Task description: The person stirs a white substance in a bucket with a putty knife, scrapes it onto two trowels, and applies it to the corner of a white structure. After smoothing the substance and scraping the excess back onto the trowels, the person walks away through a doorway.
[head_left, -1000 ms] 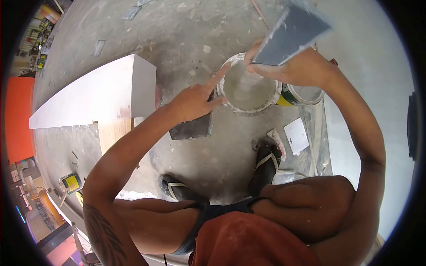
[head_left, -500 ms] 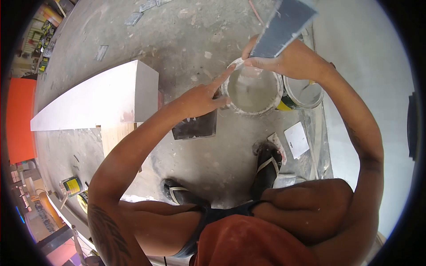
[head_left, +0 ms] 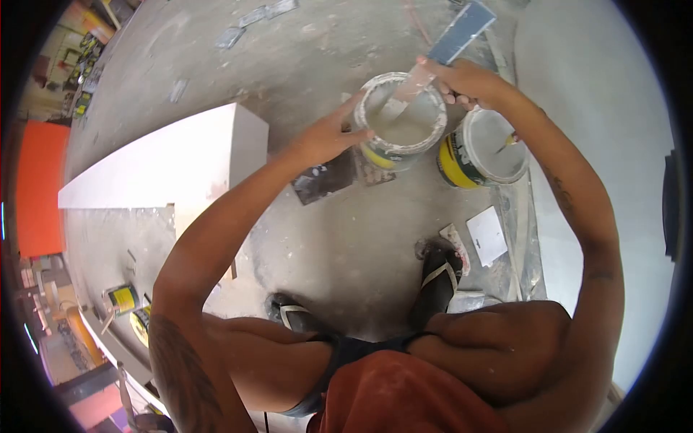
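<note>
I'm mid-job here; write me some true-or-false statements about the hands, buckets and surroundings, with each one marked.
1. The left hand touches the left bucket in the picture. True.
2. The right hand is empty. False: the right hand holds a blue-grey flat tool.
3. The right bucket shows yellow on its side. True.
4. The white card is inside the right bucket. False: the white card lies on the floor.
5. The orange panel appears at the picture's left side. True.
</note>
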The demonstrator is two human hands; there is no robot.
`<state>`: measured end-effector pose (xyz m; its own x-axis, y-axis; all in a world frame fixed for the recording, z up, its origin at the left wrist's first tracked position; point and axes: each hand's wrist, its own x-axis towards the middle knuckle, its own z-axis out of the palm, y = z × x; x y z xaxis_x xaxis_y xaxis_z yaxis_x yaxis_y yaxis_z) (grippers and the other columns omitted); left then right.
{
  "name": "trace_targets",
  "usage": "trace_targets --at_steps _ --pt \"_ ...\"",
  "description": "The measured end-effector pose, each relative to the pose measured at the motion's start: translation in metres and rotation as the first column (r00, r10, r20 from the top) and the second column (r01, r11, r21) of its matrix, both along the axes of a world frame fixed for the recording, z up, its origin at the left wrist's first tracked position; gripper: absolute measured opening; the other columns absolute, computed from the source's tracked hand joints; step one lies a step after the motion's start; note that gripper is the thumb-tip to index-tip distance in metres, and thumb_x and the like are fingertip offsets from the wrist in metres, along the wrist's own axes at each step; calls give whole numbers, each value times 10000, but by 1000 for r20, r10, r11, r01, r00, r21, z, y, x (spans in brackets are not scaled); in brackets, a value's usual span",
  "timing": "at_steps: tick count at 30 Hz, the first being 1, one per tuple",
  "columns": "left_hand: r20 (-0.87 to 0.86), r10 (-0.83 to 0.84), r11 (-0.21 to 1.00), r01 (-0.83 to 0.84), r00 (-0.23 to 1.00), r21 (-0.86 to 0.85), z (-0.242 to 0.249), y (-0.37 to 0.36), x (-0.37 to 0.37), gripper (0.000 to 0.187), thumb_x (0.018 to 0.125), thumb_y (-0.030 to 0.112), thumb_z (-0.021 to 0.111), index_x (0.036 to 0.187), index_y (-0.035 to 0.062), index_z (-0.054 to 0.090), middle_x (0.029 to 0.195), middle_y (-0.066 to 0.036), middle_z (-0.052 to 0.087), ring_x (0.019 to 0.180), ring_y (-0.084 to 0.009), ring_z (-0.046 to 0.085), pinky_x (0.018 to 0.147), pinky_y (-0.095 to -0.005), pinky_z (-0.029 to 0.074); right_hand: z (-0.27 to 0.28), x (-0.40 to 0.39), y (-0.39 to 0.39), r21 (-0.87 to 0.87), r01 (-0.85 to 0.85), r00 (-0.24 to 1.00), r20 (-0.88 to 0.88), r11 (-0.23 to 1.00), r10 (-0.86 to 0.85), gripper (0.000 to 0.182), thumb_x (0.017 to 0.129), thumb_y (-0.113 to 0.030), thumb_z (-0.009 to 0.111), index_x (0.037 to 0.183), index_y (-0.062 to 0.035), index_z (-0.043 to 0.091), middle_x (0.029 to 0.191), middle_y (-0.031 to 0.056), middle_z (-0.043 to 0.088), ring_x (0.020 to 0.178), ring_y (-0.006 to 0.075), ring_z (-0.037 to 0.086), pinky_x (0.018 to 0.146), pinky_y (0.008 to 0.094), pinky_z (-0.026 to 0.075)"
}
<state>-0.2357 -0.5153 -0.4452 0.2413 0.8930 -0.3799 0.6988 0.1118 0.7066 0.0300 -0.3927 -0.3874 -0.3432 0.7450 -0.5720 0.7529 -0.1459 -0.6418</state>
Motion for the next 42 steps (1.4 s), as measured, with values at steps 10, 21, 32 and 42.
trace_targets --at_steps 10,21,32,42 --pt "232 886 445 -591 402 -673 -24 -112 -26 659 923 606 493 1114 -21 559 927 -77 553 824 -192 521 811 -351 459 43 -50 -116 -291 -631 752 -2 719 659 531 942 -490 520 946 30 627 788 122 652 669 162 650 574 287 516" --pt "533 698 715 -428 479 -552 42 -136 -22 604 931 483 575 1248 -25 496 1144 -100 583 1024 -169 570 911 -382 457 -28 -78 -139 -359 -326 842 -531 875 96 420 921 -350 607 1070 42 589 928 101 627 819 179 636 673 304 531" --pt "604 578 790 -192 549 -582 9 -135 -39 500 968 396 543 1257 -12 525 1108 -114 633 936 -212 643 782 -355 539 -14 -90 -145 -161 -326 886 -396 932 241 502 851 -397 700 1154 -9 599 904 72 640 742 135 605 599 268 497" --pt "780 526 836 -37 339 -548 15 -117 -46 364 1001 269 500 1238 -6 532 1170 -115 617 1037 -243 630 956 -420 485 -28 -89 -125 32 -251 802 -552 967 226 535 890 -340 678 1286 -22 509 1045 82 626 876 126 592 683 281 499"
